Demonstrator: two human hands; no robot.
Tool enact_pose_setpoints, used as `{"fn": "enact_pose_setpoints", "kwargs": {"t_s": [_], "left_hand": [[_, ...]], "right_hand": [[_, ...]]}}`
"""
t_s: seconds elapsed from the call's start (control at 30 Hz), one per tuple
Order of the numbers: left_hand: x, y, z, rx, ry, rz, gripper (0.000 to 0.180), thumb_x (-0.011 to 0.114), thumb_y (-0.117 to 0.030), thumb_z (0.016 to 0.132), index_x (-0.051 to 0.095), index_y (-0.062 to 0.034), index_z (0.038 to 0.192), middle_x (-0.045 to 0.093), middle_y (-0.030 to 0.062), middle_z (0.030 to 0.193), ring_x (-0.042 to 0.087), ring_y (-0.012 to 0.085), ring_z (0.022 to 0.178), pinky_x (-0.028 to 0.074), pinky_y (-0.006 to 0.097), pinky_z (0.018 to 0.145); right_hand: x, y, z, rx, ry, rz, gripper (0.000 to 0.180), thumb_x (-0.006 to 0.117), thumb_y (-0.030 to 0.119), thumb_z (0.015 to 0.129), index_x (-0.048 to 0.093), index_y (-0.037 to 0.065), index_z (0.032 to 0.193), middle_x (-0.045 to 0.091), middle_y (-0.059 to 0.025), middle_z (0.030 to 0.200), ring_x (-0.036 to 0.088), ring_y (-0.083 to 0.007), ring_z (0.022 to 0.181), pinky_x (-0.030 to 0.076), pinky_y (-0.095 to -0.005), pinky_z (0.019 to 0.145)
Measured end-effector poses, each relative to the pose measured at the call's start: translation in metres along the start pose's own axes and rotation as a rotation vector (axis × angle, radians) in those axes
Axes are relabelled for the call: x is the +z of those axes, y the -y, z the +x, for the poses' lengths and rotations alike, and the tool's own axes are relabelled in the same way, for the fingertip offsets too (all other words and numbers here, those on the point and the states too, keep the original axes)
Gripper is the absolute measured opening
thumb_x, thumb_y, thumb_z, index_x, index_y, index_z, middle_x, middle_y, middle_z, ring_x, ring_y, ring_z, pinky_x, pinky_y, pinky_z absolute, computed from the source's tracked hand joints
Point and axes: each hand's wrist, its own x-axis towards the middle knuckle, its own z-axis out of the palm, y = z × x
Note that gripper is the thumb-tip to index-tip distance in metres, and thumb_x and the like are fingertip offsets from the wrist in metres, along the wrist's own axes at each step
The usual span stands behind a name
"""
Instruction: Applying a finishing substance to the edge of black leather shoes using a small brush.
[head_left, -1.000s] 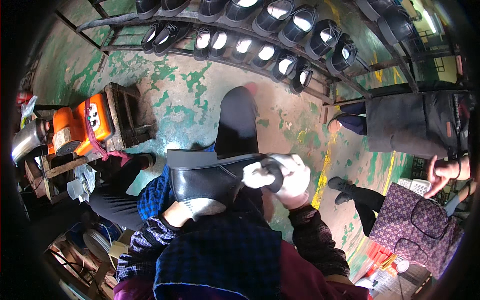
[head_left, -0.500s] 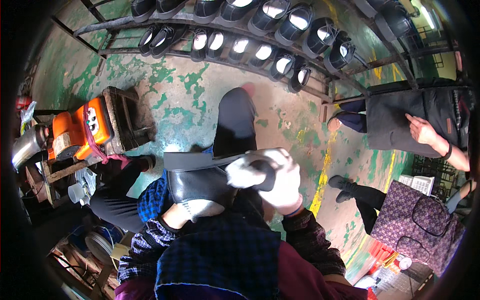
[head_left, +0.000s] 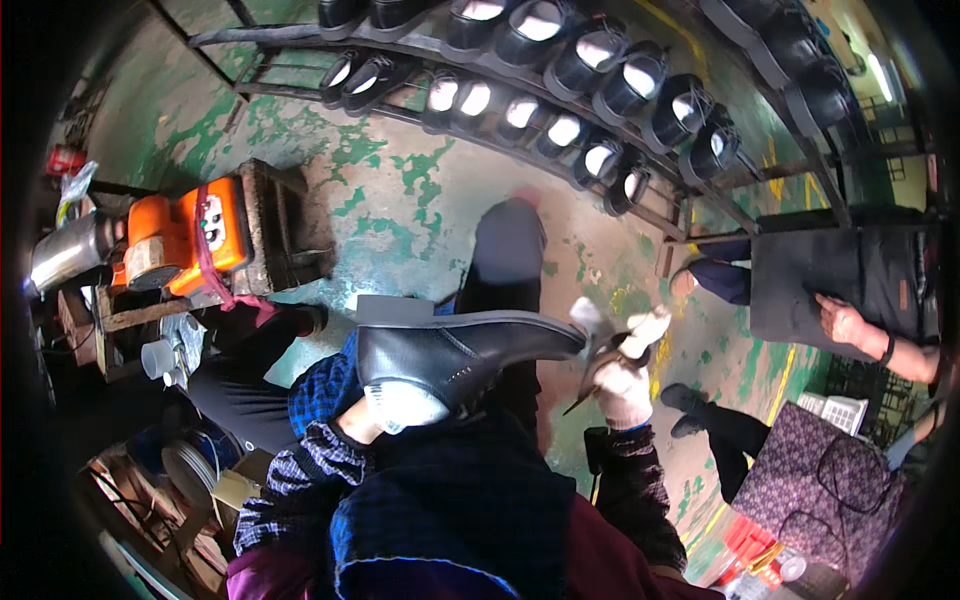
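A black leather shoe (head_left: 440, 355) lies across my lap, its sole turned up and away from me and its toe toward the right. My left hand (head_left: 405, 404), in a white glove, reaches into the shoe's opening and holds it; its fingers are hidden inside. Just beyond the toe is my right hand (head_left: 625, 385), also in a white glove and partly blurred. Its fingers are closed around a dark piece (head_left: 600, 362) with a thin pointed end, whose kind I cannot make out.
Black shoes (head_left: 520, 112) line a metal rack (head_left: 480, 137) ahead. At left, an orange machine (head_left: 215, 240) sits by a wooden stand (head_left: 262, 225). Another person's hand (head_left: 843, 320) is at right, above a purple flowered cloth (head_left: 810, 460).
My right hand has moved right, off the shoe's front part, uncovering the toe. The shoe has shifted slightly right in view, and the whole view has turned a little.
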Motion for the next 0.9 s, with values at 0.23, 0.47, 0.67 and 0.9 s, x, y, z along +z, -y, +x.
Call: {"fn": "enact_pose_setpoints", "kwargs": {"t_s": [0.23,0.47,0.67,0.9], "left_hand": [[-0.116,0.083,-0.078,-0.100,-0.064,0.180,0.033,0.050,-0.024,0.097,0.059,-0.0037,0.122,0.063,0.0096,0.106,0.062,0.0215,0.080,0.050,0.034,0.090],[0.031,-0.106,-0.095,-0.116,-0.099,0.292,0.029,0.065,-0.020,0.093,0.070,0.0046,0.106,0.071,0.0167,0.104,0.068,0.0239,0.097,0.054,0.033,0.086],[0.006,-0.106,-0.090,0.472,-0.895,0.847,0.072,0.075,-0.038,0.080,0.048,0.0007,0.135,0.056,0.0156,0.117,0.057,0.0226,0.102,0.048,0.037,0.090],[0.028,-0.093,-0.054,-0.140,-0.674,1.703,0.126,0.085,-0.059,0.057,0.024,-0.0032,0.152,0.023,0.0334,0.151,0.022,0.0521,0.141,0.024,0.055,0.116]], "right_hand": [[0.061,-0.006,0.026,-0.074,0.089,-0.298,0.044,0.073,0.002,0.072,0.051,0.004,0.110,0.065,-0.0164,0.115,0.064,-0.0228,0.103,0.044,-0.0378,0.098],[0.069,-0.006,0.026,0.090,0.119,-0.399,0.042,0.068,-0.007,0.072,0.053,-0.003,0.111,0.066,-0.0160,0.120,0.065,-0.0146,0.087,0.051,-0.0264,0.080],[0.096,-0.004,0.028,0.122,0.179,-0.535,0.047,0.076,-0.011,0.066,0.069,-0.001,0.112,0.067,-0.0078,0.118,0.067,-0.0141,0.091,0.055,-0.0262,0.083],[0.097,-0.012,0.028,0.105,0.146,-0.452,0.044,0.069,-0.015,0.071,0.059,-0.003,0.112,0.065,-0.0158,0.120,0.068,-0.0171,0.084,0.057,-0.0274,0.077]]}}
